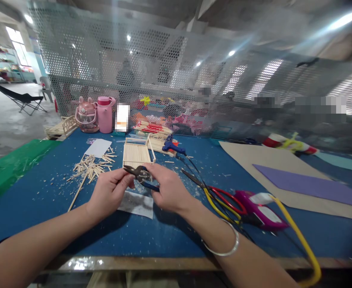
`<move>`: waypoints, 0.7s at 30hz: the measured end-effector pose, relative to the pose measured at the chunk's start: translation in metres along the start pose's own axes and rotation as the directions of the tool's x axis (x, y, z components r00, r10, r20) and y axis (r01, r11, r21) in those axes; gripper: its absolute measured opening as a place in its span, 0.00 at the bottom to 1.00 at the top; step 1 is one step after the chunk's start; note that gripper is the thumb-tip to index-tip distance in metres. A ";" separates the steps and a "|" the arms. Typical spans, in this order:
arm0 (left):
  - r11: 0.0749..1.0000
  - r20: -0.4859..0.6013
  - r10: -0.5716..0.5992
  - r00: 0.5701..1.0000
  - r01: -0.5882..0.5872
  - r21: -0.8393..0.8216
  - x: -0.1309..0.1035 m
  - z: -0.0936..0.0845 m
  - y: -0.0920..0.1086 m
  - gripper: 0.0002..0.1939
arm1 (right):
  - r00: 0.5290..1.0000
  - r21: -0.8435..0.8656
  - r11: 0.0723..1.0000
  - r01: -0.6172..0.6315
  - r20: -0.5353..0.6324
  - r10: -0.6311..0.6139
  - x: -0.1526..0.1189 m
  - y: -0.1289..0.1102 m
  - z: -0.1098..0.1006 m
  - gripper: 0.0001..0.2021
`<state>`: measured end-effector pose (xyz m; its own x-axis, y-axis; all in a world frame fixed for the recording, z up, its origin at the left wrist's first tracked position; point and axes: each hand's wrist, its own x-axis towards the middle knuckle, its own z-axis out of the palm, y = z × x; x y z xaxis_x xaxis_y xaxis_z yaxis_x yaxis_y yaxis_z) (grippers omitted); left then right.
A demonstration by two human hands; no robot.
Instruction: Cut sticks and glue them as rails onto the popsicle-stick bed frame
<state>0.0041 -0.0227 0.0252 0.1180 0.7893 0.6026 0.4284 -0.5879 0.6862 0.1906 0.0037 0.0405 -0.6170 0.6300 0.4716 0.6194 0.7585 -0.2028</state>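
Dark pliers [138,172] sit at the frame's centre, clamped in the right hand [170,189]; the left hand [107,193] curls close beside their jaws, though whether it pinches anything can't be told. Squeezing could nip those nearby fingertips, and a slip could jolt the stick panel [136,152] just above.
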 end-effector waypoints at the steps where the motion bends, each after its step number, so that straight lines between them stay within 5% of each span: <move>1: 1.000 0.004 -0.011 1.000 0.012 -0.013 0.001 0.001 -0.001 0.15 | 1.000 -0.013 1.000 0.006 -0.007 -0.006 0.000 0.001 0.000 0.30; 10: 0.963 0.104 -0.177 0.979 0.194 -0.187 0.004 0.002 0.000 0.14 | 0.997 -0.155 0.987 -0.036 -0.071 0.025 0.005 0.002 0.003 0.29; 21: 0.937 0.026 -0.333 0.943 0.334 -0.106 0.005 0.003 0.011 0.18 | 0.981 -0.317 0.946 -0.072 -0.195 0.010 0.005 -0.003 0.011 0.31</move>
<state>0.0119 -0.0245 0.0343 -0.0076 0.9443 0.3290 0.3461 -0.3062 0.8868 0.1800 0.0064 0.0344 -0.5042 0.5925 0.6283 0.7843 0.6186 0.0461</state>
